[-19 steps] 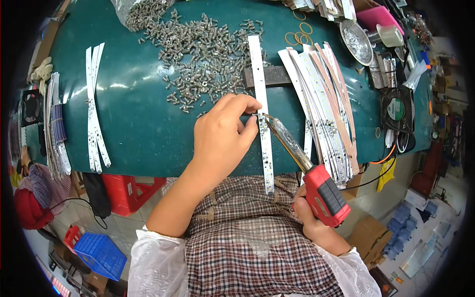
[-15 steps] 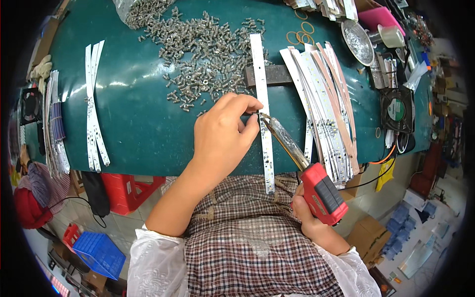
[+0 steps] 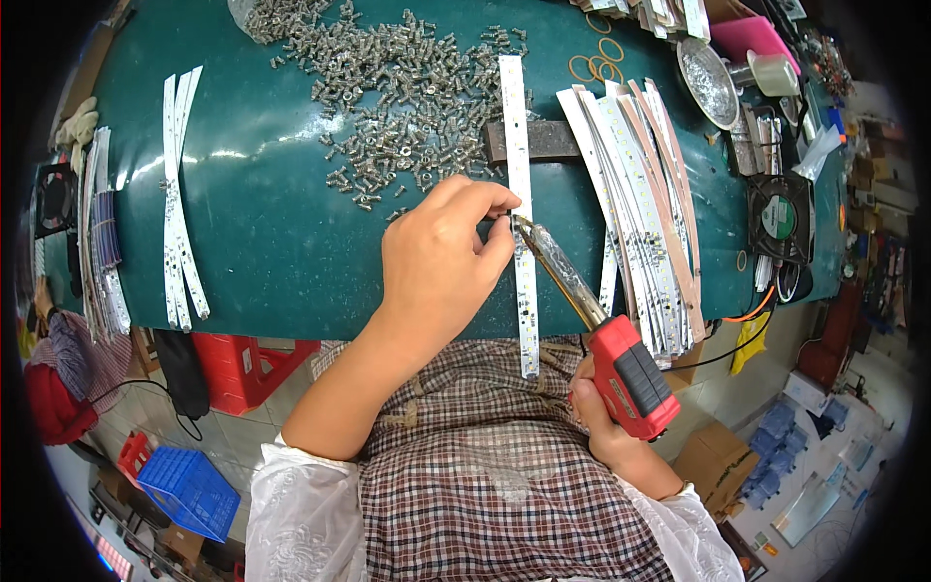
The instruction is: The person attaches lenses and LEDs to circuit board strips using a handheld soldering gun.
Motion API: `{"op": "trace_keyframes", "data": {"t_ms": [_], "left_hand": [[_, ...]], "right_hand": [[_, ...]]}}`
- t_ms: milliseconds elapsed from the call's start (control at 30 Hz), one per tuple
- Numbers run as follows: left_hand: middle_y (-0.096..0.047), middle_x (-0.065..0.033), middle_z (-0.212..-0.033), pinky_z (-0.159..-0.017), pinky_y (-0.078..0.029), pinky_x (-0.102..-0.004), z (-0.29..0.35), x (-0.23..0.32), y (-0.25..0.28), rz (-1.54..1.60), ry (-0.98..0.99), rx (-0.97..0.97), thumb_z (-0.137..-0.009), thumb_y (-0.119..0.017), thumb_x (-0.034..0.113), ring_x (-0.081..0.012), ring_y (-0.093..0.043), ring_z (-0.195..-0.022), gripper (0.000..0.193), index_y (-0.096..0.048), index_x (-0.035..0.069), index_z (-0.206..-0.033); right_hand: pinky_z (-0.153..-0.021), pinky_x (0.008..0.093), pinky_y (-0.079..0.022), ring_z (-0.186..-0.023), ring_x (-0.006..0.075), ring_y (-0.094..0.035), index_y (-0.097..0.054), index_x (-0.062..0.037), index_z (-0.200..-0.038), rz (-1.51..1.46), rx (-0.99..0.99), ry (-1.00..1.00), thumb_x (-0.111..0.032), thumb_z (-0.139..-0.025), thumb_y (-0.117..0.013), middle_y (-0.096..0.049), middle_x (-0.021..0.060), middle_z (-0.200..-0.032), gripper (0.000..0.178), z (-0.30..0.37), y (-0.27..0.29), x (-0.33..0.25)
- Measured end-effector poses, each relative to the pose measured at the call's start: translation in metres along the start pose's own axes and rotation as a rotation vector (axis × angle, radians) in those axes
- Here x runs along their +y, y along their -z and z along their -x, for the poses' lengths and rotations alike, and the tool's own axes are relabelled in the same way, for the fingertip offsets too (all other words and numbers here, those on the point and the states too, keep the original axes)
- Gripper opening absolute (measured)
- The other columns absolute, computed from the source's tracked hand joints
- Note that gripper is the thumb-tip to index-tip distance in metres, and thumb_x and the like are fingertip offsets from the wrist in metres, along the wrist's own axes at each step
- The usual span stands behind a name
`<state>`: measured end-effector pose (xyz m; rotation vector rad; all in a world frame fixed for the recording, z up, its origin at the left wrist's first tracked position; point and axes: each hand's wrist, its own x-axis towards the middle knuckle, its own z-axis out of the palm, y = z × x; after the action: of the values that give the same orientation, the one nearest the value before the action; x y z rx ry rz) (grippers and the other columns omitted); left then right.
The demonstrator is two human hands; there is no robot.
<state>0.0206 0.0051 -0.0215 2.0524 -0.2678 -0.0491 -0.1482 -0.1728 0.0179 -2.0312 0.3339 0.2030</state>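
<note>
A white LED strip board (image 3: pixel 521 126) lies lengthwise in front of me, its far part over a dark metal bar (image 3: pixel 548 142) and its near end over my lap. At its left edge, my left hand (image 3: pixel 441 247) is closed in a pinch; a tiny dark piece shows at the fingertips, too small to name. My right hand (image 3: pixel 603 419) is wrapped round the red and black handle of a soldering iron (image 3: pixel 630 373). The iron's tip meets the strip board right beside my left fingertips; the exact contact point is hidden.
Small metal connectors (image 3: pixel 398 107) are heaped beyond my left hand. More strip boards (image 3: pixel 640 213) are stacked to the right, and a few crossed strips (image 3: pixel 175 194) lie left. A metal dish (image 3: pixel 706 82), a fan (image 3: pixel 779 218) and rubber bands (image 3: pixel 609 48) sit toward the right.
The view has shifted slightly. Both hands, the soldering iron and the strip board keep nearly the same places relative to each other.
</note>
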Motion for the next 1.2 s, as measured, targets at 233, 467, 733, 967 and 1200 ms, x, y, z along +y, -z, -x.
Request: {"op": "trace_keyframes", "data": {"t_ms": [233,467,733,967,1200], "left_hand": [[-0.066,-0.0025,-0.084,-0.049,-0.042,-0.0233,0.001,0.000,-0.001,-0.001,-0.010,0.014,-0.076,-0.068,0.000,-0.0072,-0.054,-0.050,0.018,-0.071,0.007,-0.093],[-0.066,-0.0022,-0.084,-0.049,-0.042,-0.0229,0.000,0.001,0.000,0.008,0.006,0.005,-0.076,-0.069,0.001,-0.0070,-0.053,-0.050,0.018,-0.071,0.007,-0.093],[-0.066,-0.0025,-0.085,-0.049,-0.042,-0.0229,0.000,0.002,0.002,0.019,0.029,0.001,-0.076,-0.069,0.000,-0.0071,-0.053,-0.051,0.018,-0.071,0.007,-0.093],[-0.066,-0.0035,-0.094,-0.052,-0.045,-0.0240,0.001,0.006,0.003,-0.005,0.039,-0.050,-0.075,-0.071,0.002,-0.0091,-0.058,-0.055,0.022,-0.070,0.008,-0.097],[-0.064,-0.0050,-0.107,-0.055,-0.050,-0.0239,0.001,0.008,0.004,-0.006,-0.028,-0.149,-0.073,-0.075,0.003,-0.0106,-0.064,-0.063,0.034,-0.068,0.010,-0.106]], "right_hand": [[-0.057,0.0336,-0.046,-0.064,0.0255,-0.058,-0.063,0.0026,-0.094,0.010,-0.016,-0.002,-0.001,-0.077,-0.069,-0.059,0.0123,-0.078,0.019,0.001,0.001,-0.001],[-0.055,0.0344,-0.046,-0.061,0.0257,-0.058,-0.063,0.0014,-0.093,0.070,-0.041,-0.017,-0.001,-0.079,-0.068,-0.058,0.0108,-0.075,0.015,0.011,0.013,-0.006],[-0.045,0.0209,-0.036,-0.050,0.0065,-0.039,-0.043,0.0005,-0.098,-0.207,0.343,0.086,-0.009,-0.091,-0.055,-0.049,0.0112,-0.094,0.017,0.011,0.032,-0.035],[-0.075,0.0242,-0.048,-0.084,0.0081,-0.059,-0.046,-0.0017,-0.131,0.257,0.609,0.165,0.012,-0.077,-0.073,-0.055,0.0021,-0.110,0.062,-0.024,0.030,-0.023],[-0.066,0.0217,-0.048,-0.076,0.0101,-0.063,-0.049,-0.0019,-0.116,0.620,0.732,0.212,0.002,-0.080,-0.075,-0.066,0.0053,-0.085,0.044,-0.068,0.040,-0.019]]}}
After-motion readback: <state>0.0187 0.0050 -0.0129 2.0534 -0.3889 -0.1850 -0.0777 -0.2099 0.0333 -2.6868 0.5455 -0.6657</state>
